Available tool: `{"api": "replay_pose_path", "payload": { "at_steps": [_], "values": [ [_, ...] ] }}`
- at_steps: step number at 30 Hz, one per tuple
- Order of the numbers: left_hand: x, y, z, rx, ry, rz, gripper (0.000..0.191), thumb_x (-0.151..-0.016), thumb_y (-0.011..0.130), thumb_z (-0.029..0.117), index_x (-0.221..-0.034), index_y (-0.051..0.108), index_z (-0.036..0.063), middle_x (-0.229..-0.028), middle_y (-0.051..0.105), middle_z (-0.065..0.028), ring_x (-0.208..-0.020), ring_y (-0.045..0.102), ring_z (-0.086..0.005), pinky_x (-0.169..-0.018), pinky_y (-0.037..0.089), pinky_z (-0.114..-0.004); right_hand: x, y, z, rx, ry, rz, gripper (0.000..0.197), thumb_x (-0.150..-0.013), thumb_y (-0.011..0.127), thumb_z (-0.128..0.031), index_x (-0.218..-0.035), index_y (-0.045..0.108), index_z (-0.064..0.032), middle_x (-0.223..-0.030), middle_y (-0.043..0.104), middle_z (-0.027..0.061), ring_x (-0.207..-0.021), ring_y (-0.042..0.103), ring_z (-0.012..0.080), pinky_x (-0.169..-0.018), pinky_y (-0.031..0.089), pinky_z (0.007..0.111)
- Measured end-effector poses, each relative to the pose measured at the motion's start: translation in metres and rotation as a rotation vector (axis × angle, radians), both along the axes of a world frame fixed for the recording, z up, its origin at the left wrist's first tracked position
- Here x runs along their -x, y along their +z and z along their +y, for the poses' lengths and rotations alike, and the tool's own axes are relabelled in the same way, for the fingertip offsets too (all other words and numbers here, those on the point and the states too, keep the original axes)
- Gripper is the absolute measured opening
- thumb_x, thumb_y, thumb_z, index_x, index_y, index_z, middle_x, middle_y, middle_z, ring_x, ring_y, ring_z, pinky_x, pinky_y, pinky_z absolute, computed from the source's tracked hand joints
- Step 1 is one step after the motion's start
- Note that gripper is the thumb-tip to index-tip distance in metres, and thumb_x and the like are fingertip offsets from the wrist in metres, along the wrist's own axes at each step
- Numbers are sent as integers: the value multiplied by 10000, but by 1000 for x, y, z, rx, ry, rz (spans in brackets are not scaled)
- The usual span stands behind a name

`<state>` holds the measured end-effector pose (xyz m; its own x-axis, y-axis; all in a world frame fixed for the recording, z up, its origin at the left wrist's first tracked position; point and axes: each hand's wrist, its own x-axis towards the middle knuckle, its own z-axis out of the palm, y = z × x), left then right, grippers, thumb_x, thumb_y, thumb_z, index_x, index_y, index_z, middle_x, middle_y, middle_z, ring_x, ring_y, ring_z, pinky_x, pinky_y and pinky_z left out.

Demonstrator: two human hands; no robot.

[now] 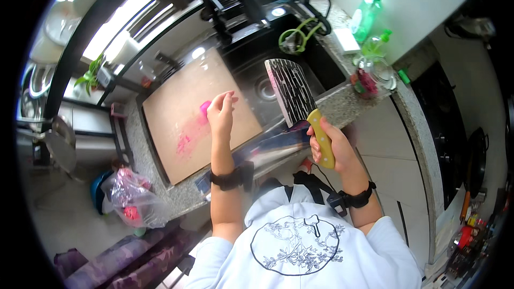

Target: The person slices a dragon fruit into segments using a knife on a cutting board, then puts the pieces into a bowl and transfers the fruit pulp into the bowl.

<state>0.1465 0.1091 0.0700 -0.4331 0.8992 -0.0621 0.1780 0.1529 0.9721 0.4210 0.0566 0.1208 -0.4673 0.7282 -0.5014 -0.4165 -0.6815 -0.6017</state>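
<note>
In my right hand (339, 146) is the yellow riveted handle (322, 140) of a cleaver. Its broad blade (290, 90) points up and away from me, in front of the sink in this view. Dark streaks cover the blade, and pink residue marks its left edge. My left hand (221, 112) is over a tan cutting board (225, 76), with fingers loosely bent and nothing visible in them. Close beside it lies a bright pink piece (205, 107), partly hidden by the hand. Pink bits and stains (184, 142) spread across the board towards me.
Behind the cleaver is a dark sink (321, 68) holding a green-handled strainer (295, 40). A green pump bottle (367, 14) and a jar with dark pink contents (367, 82) stand right of it. A clear plastic bag (134, 198) hangs at the counter's left end.
</note>
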Motion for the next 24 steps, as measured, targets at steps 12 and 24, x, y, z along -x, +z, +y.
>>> {"api": "replay_pose_path", "payload": {
  "at_steps": [12,24],
  "values": [
    [104,-41,-49,-43,98,20,225,-872,548,210,-998,632,42,-838,650,-38,-721,573,-86,-583,419,-199,103,-14,-13,-19,121,-170,407,-927,395,-437,-876,471,-41,-548,465,35,-391,454,111,-392,407,239],
    [108,-53,-41,6,-27,287,324,-780,640,196,-1061,606,39,-884,655,-82,-654,562,-95,-617,476,-251,155,-30,-16,-171,81,-351,439,-902,460,-454,-884,469,-16,-557,456,24,-402,433,99,-391,393,235]
  ]
}}
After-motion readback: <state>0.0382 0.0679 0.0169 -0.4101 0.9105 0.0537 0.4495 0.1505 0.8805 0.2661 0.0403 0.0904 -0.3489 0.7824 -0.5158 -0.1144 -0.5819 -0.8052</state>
